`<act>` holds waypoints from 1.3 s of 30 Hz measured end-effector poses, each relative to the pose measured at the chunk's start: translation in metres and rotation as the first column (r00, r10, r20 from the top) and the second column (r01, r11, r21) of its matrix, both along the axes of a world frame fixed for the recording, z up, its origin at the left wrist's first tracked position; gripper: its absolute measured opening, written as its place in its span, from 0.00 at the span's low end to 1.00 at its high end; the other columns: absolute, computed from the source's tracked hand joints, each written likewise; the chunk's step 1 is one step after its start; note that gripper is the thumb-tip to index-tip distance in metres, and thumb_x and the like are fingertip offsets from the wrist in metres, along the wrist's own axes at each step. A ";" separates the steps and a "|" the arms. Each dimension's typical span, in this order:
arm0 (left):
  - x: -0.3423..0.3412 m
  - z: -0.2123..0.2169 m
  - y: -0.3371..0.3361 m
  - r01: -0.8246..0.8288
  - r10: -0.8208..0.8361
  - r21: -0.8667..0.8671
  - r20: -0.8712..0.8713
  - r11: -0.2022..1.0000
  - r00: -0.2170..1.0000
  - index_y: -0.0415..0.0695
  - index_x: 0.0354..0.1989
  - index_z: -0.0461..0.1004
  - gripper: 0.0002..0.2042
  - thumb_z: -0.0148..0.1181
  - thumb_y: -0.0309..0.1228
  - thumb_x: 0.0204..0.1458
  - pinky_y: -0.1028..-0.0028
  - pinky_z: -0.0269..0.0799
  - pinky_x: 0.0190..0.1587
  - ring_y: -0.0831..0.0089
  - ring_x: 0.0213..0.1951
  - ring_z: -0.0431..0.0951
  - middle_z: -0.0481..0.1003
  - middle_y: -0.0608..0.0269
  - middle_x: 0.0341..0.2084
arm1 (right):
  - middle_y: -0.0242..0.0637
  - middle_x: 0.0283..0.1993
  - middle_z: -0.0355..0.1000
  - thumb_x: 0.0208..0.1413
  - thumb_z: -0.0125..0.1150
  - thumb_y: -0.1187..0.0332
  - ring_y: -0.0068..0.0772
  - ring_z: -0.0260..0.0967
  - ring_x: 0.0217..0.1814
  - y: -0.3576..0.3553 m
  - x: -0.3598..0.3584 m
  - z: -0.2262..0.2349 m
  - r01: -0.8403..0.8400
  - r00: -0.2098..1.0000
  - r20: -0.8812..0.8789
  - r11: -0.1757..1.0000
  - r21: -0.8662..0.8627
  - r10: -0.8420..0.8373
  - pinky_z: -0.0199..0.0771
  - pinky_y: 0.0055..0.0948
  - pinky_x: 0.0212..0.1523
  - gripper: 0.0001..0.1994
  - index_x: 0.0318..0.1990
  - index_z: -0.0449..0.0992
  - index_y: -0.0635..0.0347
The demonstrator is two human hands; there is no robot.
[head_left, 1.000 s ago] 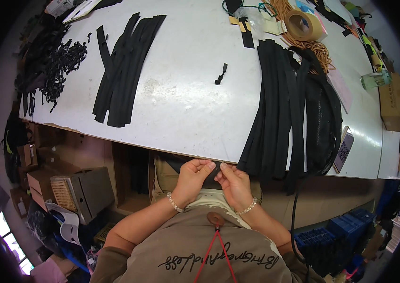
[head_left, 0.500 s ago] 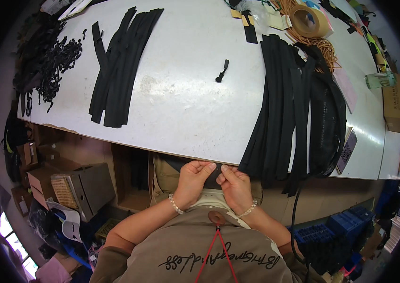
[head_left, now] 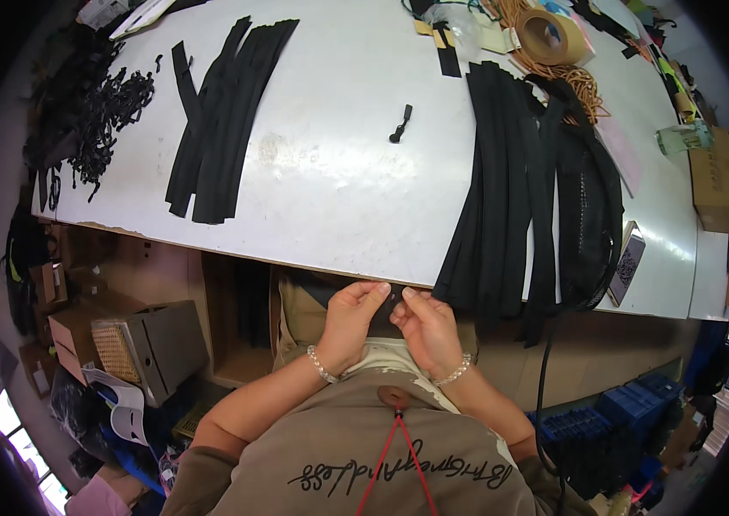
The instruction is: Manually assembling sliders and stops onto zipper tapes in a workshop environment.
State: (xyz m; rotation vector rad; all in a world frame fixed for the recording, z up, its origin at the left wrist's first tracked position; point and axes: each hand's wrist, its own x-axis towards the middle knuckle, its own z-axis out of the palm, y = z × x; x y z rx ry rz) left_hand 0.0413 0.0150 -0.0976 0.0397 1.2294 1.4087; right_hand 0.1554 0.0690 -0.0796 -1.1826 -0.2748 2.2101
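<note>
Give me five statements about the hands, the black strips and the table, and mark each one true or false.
1. Both hands, left hand and right hand, pinch a small black piece just below the near table edge. True.
2. The left hand rests flat on top of the table. False: it is below the edge, fingertips on the black piece.
3. A long pile of black strips hangs over the near edge to the right of the hands. True.
4. The small black zipper pull lies on the left bundle of strips. False: it lies alone on bare tabletop between the piles.
5. Each wrist wears a bead bracelet. True.
</note>
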 end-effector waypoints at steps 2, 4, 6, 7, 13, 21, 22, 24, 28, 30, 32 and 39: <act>-0.001 0.000 -0.004 -0.029 0.029 -0.004 0.038 1.000 0.999 0.39 0.34 0.74 0.05 0.57 0.27 0.52 0.83 0.65 0.38 0.85 0.32 0.70 0.75 0.68 0.29 | 0.29 0.25 0.66 0.54 0.55 0.74 0.21 0.64 0.27 0.001 0.005 0.005 -0.103 0.994 -0.030 0.994 -0.021 0.103 0.65 0.24 0.30 0.02 0.31 0.70 0.61; -0.003 0.003 -0.007 -0.015 0.014 0.016 0.043 1.000 0.999 0.39 0.34 0.74 0.05 0.57 0.27 0.52 0.83 0.66 0.38 0.85 0.33 0.71 0.75 0.67 0.29 | 0.30 0.25 0.67 0.54 0.56 0.74 0.21 0.64 0.26 -0.001 0.008 0.004 -0.129 0.991 -0.021 0.992 0.012 0.129 0.65 0.23 0.29 0.02 0.32 0.70 0.62; -0.004 0.010 -0.010 0.000 -0.001 0.031 0.050 1.000 0.999 0.38 0.34 0.73 0.05 0.57 0.26 0.52 0.83 0.66 0.38 0.84 0.33 0.71 0.75 0.67 0.30 | 0.30 0.25 0.67 0.53 0.57 0.75 0.21 0.65 0.25 -0.005 0.010 0.001 -0.153 0.988 -0.009 0.987 0.040 0.154 0.66 0.21 0.27 0.03 0.33 0.70 0.63; -0.007 0.016 -0.010 0.057 -0.059 0.040 0.052 0.998 0.997 0.38 0.35 0.73 0.05 0.57 0.25 0.51 0.83 0.68 0.38 0.84 0.33 0.72 0.75 0.66 0.30 | 0.31 0.25 0.68 0.52 0.58 0.75 0.21 0.65 0.24 -0.006 0.009 -0.001 -0.140 0.989 0.059 0.984 0.113 0.134 0.66 0.20 0.26 0.03 0.33 0.71 0.64; -0.006 0.014 -0.014 0.124 -0.115 0.094 -0.101 0.988 0.988 0.36 0.35 0.73 0.06 0.59 0.19 0.48 0.83 0.71 0.37 0.82 0.33 0.74 0.76 0.63 0.30 | 0.33 0.24 0.70 0.51 0.58 0.78 0.19 0.66 0.24 -0.011 0.005 -0.001 -0.131 0.971 0.235 0.930 0.343 0.049 0.68 0.17 0.26 0.03 0.33 0.71 0.67; -0.005 0.010 -0.012 0.148 -0.134 0.101 -0.136 0.984 0.982 0.37 0.35 0.72 0.05 0.58 0.19 0.49 0.81 0.71 0.39 0.81 0.33 0.74 0.76 0.63 0.30 | 0.35 0.24 0.71 0.50 0.58 0.78 0.20 0.67 0.24 -0.011 0.007 -0.006 -0.111 0.972 0.234 0.934 0.340 0.030 0.69 0.17 0.27 0.04 0.34 0.72 0.67; -0.006 0.008 -0.011 0.156 -0.141 0.085 -0.155 0.984 0.978 0.37 0.35 0.72 0.05 0.58 0.20 0.49 0.81 0.71 0.38 0.81 0.33 0.74 0.76 0.63 0.30 | 0.34 0.25 0.71 0.51 0.58 0.77 0.20 0.67 0.24 -0.011 0.006 -0.007 -0.108 0.969 0.245 0.941 0.320 0.028 0.69 0.18 0.27 0.04 0.33 0.72 0.67; -0.006 0.005 -0.011 0.162 -0.149 0.067 -0.172 0.985 0.974 0.37 0.35 0.72 0.05 0.58 0.20 0.49 0.81 0.71 0.38 0.81 0.33 0.74 0.76 0.63 0.30 | 0.34 0.25 0.71 0.51 0.58 0.77 0.20 0.67 0.24 -0.011 0.006 -0.010 -0.107 0.966 0.257 0.949 0.297 0.028 0.69 0.18 0.27 0.04 0.33 0.72 0.67; -0.007 0.001 -0.010 0.153 -0.153 -0.017 -0.004 0.988 0.988 0.39 0.36 0.73 0.05 0.58 0.24 0.50 0.85 0.68 0.30 0.85 0.27 0.71 0.75 0.67 0.27 | 0.32 0.26 0.70 0.52 0.58 0.75 0.22 0.66 0.23 -0.010 0.012 -0.017 -0.075 0.988 0.149 0.975 0.208 0.044 0.68 0.21 0.25 0.04 0.34 0.72 0.64; -0.007 -0.001 -0.010 0.152 -0.146 -0.066 0.093 0.986 0.985 0.41 0.35 0.74 0.05 0.58 0.24 0.51 0.86 0.66 0.27 0.86 0.25 0.69 0.75 0.69 0.26 | 0.32 0.27 0.70 0.52 0.58 0.74 0.23 0.66 0.23 -0.009 0.013 -0.018 -0.075 0.993 0.106 0.982 0.171 0.058 0.67 0.22 0.25 0.04 0.34 0.71 0.63; -0.008 -0.002 -0.009 0.130 -0.120 -0.069 0.134 0.989 0.984 0.43 0.34 0.74 0.04 0.58 0.26 0.51 0.87 0.62 0.24 0.87 0.22 0.67 0.75 0.70 0.25 | 0.31 0.27 0.69 0.53 0.57 0.74 0.23 0.66 0.22 -0.008 0.011 -0.016 -0.054 0.996 0.074 0.986 0.157 0.043 0.67 0.22 0.24 0.04 0.35 0.71 0.62; -0.007 0.008 0.000 0.092 -0.078 -0.084 0.161 0.992 0.984 0.42 0.33 0.74 0.04 0.59 0.26 0.50 0.87 0.60 0.23 0.88 0.22 0.66 0.74 0.71 0.23 | 0.32 0.29 0.70 0.53 0.57 0.74 0.21 0.64 0.23 -0.007 0.006 -0.014 -0.004 0.998 0.068 0.986 0.164 -0.007 0.66 0.20 0.25 0.03 0.34 0.71 0.62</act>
